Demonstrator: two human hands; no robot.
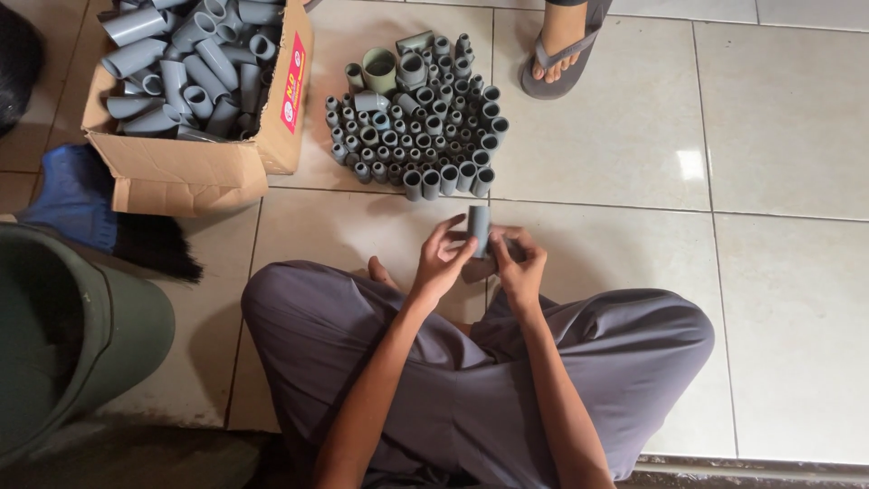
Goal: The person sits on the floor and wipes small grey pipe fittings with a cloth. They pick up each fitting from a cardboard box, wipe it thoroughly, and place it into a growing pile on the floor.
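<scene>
Fingers of our left hand [441, 258] and right hand [519, 261] pinch the short grey pipe piece [479, 226] upright above our lap, seemingly over a hidden fitting, so we should keep it square to the cluster of standing fittings [418, 127].

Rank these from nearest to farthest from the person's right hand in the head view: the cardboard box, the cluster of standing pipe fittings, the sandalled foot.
From the right hand:
1. Cluster of standing pipe fittings, just ahead on the floor.
2. Sandalled foot, top, slightly right.
3. Cardboard box, far upper left.
</scene>
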